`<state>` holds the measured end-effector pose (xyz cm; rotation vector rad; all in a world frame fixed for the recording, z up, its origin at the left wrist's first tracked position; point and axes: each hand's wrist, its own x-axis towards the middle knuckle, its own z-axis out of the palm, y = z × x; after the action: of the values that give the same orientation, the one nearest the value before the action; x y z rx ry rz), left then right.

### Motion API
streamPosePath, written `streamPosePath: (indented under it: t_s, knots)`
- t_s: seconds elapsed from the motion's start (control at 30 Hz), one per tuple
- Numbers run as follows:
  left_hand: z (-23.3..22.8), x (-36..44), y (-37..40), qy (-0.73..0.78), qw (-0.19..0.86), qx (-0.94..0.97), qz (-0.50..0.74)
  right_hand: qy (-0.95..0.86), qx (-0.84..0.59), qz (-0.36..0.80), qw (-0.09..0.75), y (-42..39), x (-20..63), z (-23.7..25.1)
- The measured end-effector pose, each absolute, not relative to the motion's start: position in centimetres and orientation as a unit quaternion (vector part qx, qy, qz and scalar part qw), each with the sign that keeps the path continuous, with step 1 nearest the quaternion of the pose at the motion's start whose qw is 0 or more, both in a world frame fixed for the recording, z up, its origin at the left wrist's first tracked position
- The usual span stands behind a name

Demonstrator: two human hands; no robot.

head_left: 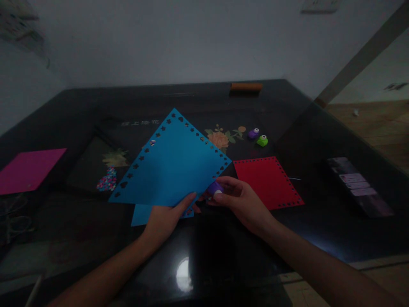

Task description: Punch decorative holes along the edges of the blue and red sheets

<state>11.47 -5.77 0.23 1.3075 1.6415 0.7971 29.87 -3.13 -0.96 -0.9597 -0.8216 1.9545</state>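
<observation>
The left hand [166, 219] pinches the near corner of the blue sheet [172, 164], fingers on top, thumb hidden beneath. The right hand [238, 198] is closed around a small purple punch [214, 188], which sits on the sheet's lower right edge, close to that corner. The sheet is raised slightly off the black table [96, 238], rotated so one corner points away from the person. Cut-out shapes run along its two far edges and part of the lower right edge. A second blue sheet [140, 214] lies beneath it.

Risks, judged from this position:
- The sheet is supported at one corner only. If the pinch loosens, it may pivot, and the punch would land out of line with the existing row.
- The punch is at the very edge. A shallow insertion could tear through the margin.
- Light is poor. Spacing from the last hole is hard to judge.

Elsewhere on the table: a red sheet [266, 181] with punched edges just right of the hands, two spare punches [258, 137] beyond it, a pile of punched bits [107, 180], and a pink sheet [28, 169] far left.
</observation>
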Motion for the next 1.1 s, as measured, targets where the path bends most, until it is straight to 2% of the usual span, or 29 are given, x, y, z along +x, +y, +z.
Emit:
streamPosePath:
  t_s: [0.27, 0.53, 0.8, 1.1]
  knots:
    - [-0.1, 11.6, -6.1, 0.680, 0.425, 0.527, 0.282, -0.342, -0.397, 0.750, 0.404, -3.4, 29.7, -0.9]
    - [-0.8, 11.4, -6.3, 0.659, 0.392, 0.566, 0.303, -0.369, -0.396, 0.729, 0.419, -3.6, 29.2, -0.7]
    - [-0.8, 11.8, -6.1, 0.639, 0.456, 0.531, 0.317, -0.369, -0.401, 0.719, 0.431, -3.6, 29.1, -1.0]
    - [-0.7, 11.7, -6.2, 0.641, 0.440, 0.551, 0.302, -0.368, -0.400, 0.717, 0.436, -3.6, 29.0, -1.2]
